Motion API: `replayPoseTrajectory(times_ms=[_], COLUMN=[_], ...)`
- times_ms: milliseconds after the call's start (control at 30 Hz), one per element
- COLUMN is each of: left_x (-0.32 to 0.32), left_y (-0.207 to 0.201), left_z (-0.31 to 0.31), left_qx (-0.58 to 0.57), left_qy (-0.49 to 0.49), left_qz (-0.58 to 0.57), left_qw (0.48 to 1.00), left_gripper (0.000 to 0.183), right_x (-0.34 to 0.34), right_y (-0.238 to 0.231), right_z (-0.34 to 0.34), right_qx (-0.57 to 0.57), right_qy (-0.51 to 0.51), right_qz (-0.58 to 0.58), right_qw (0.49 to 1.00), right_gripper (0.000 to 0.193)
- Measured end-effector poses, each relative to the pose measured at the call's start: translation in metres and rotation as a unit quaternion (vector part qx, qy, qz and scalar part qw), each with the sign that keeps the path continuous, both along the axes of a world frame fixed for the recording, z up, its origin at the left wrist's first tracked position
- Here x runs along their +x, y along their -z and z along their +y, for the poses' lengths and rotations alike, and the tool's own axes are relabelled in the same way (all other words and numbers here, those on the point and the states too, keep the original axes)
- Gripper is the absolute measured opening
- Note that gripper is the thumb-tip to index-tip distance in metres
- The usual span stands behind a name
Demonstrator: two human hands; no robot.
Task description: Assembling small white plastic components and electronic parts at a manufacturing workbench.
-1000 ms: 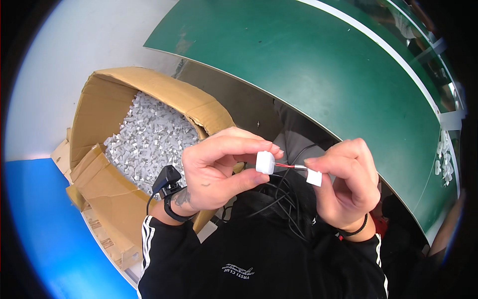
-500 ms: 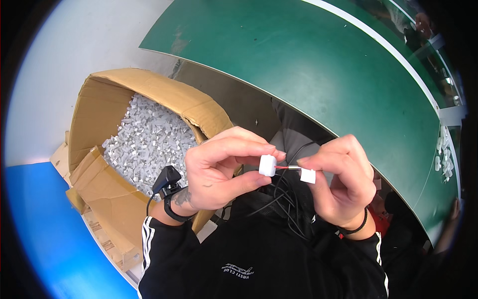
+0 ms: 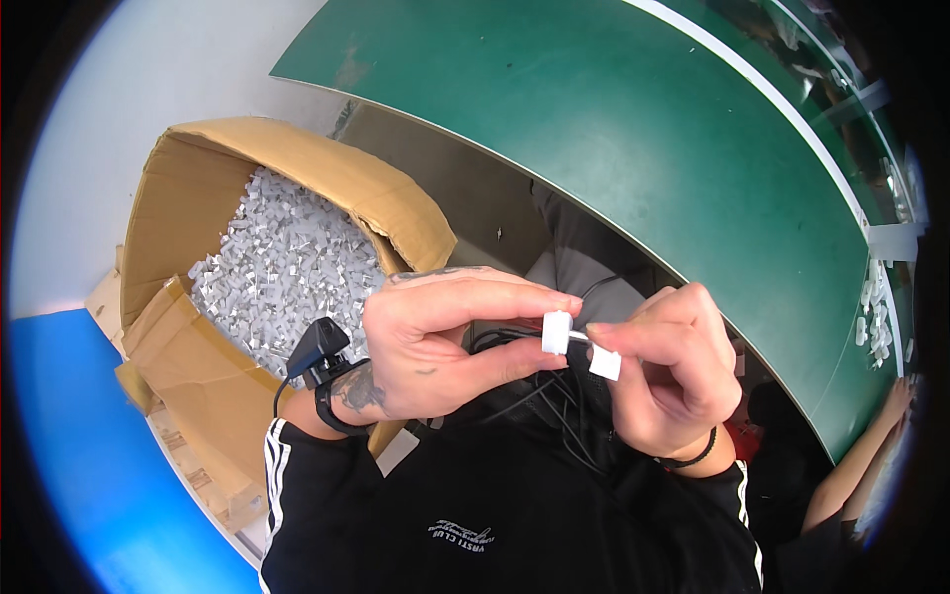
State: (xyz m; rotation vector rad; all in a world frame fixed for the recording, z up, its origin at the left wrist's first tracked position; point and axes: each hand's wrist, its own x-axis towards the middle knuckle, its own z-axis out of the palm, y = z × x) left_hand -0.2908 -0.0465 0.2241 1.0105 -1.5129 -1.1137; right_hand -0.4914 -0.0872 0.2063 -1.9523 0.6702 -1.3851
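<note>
Between the thumb and index finger of my left hand (image 3: 445,342) is a small white plastic block (image 3: 556,333), held in front of my chest. My right hand (image 3: 678,366) is closed in a pinch on a thin pale piece (image 3: 579,337) that meets the block's right side. A square white tab (image 3: 605,362) juts down from the right fingertips. Whether the tab and the thin piece are one part, I cannot tell. A black camera-like device (image 3: 319,348) is strapped to my left wrist.
An open cardboard box (image 3: 297,148) at left holds many small white pieces (image 3: 287,262). The green table (image 3: 594,129) curves across the far side and right, with several white parts (image 3: 875,312) near its right edge. Another person's arm (image 3: 859,465) reaches in at lower right. Black cables (image 3: 564,416) lie below my hands.
My hands have drawn closer together, and the white block has shifted right toward the right fingers. The red wire seen between them is now hidden. Another person's arm shows more at lower right.
</note>
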Motion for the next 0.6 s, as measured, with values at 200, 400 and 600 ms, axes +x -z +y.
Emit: replayPoseTrajectory(times_ms=[200,400,600], left_x=[0.005,0.005,0.002], left_y=[-0.006,0.013,0.017], left_z=[-0.010,-0.020,-0.023], left_qx=[-0.059,-0.145,-0.204], left_qy=[0.045,0.110,0.090], left_qz=[-0.074,0.024,-0.011], left_qw=[0.994,0.983,0.975], left_gripper=[0.030,0.033,0.033], right_x=[0.001,0.003,0.002], right_y=[0.004,0.009,0.015], right_z=[0.005,0.020,0.021], right_qx=[0.064,0.103,0.122], right_qy=[-0.027,-0.022,-0.006], right_qz=[-0.029,-0.094,-0.089], right_qw=[0.997,0.990,0.988], right_gripper=[0.032,0.023,0.022])
